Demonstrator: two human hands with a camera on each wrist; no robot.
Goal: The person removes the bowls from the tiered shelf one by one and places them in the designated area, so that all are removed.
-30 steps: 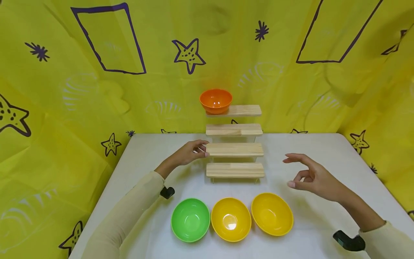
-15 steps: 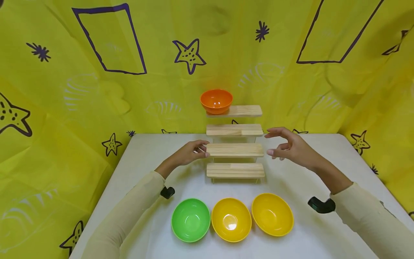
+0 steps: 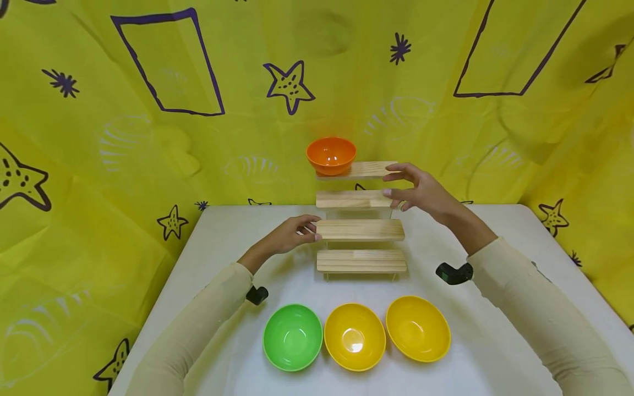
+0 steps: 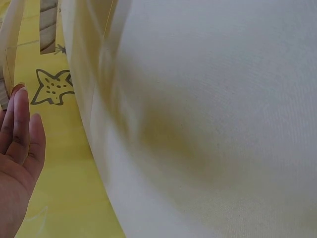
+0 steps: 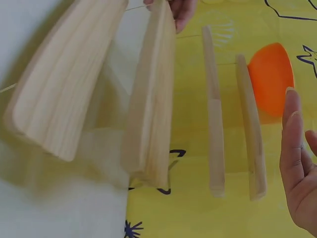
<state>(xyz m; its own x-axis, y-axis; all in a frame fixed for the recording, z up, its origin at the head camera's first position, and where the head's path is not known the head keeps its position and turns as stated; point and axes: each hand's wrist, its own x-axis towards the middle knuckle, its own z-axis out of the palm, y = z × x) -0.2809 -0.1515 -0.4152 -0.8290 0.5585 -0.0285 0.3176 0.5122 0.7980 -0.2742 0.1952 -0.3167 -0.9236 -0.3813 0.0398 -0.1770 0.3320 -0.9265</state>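
Note:
A stepped wooden shelf stand [image 3: 360, 228] with several pale planks stands at the back of the table. My left hand [image 3: 289, 235] grips the left end of its second plank from the bottom; in the right wrist view, those fingertips [image 5: 184, 14] show at the plank's far end. On the left part of the top plank [image 3: 371, 169] sits an orange bowl [image 3: 331, 157], upright. My right hand [image 3: 426, 193] is raised at the right ends of the two upper planks, thumb and fingers spread apart and holding nothing. In the right wrist view its fingers [image 5: 292, 144] appear beside the orange bowl [image 5: 272, 79].
In front of the stand, a green bowl [image 3: 292, 338] and two yellow bowls, one in the middle [image 3: 354, 336] and one at right [image 3: 417, 329], line up on the white table [image 3: 238, 363]. A yellow patterned cloth [image 3: 247, 143] hangs behind and at both sides.
My right hand has moved up and left, from right of the stand to its upper planks. The left hand keeps its place, and the bowls have not moved.

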